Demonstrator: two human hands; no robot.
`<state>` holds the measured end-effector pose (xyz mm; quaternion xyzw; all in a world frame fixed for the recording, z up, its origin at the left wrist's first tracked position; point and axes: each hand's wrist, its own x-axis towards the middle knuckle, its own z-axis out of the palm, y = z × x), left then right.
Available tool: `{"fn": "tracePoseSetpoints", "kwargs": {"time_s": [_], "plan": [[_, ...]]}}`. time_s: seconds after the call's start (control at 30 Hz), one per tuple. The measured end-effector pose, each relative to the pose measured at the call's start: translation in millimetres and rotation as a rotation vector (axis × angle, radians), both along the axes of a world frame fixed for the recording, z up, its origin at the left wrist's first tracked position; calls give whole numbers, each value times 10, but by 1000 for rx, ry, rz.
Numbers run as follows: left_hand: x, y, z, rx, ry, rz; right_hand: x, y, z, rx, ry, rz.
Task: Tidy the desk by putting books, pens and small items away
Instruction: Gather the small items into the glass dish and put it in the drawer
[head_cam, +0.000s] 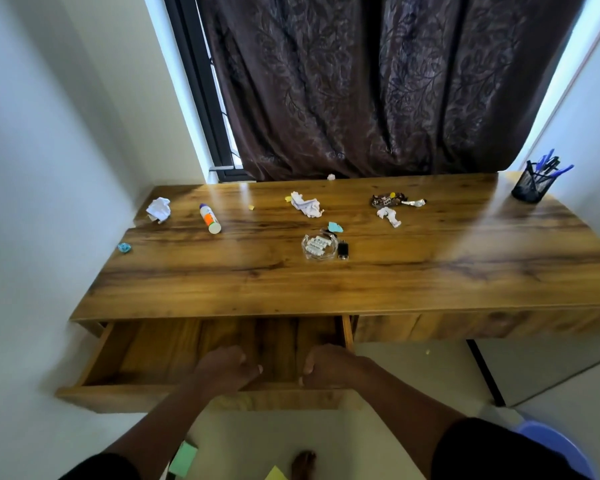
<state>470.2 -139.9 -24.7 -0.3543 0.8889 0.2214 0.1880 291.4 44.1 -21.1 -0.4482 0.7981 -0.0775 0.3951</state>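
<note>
The wooden desk's [326, 282] left drawer [146, 358] stands pulled out, and I see nothing inside it. My left hand [224, 367] and my right hand [328, 367] both grip the drawer's front edge, fingers curled over it. On the desktop lie a glue stick [210, 218], crumpled white paper [159, 209], another crumpled paper [307, 204], a glass dish with batteries [318, 247], a small black device [342, 250], a snack wrapper [388, 199] and teal scraps [124, 247].
A black mesh pen cup [533, 187] with blue pens stands at the desk's back right corner. A dark curtain [378, 81] hangs behind the desk. White walls close in on both sides. Coloured paper sheets [183, 460] and a blue bin [555, 445] are on the floor.
</note>
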Motion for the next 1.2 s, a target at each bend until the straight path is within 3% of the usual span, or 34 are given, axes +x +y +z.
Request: {"fn": "tracePoseSetpoints", "kwargs": {"time_s": [0.13,0.3,0.73,1.0,1.2], "plan": [[92,139,19,50,-103,-12,67,48,-19,185,-176,86],[88,267,64,285,-321,-63,178,86,-51,304,-364,81],[-176,369,-72,522,-754,19,272,30,-143,439,-443,118],[-167,302,-110,609,-791,71,285,-42,-191,507,-518,144],[-325,184,-14,669,-799,-92,269,-132,-194,505,-477,176]]}}
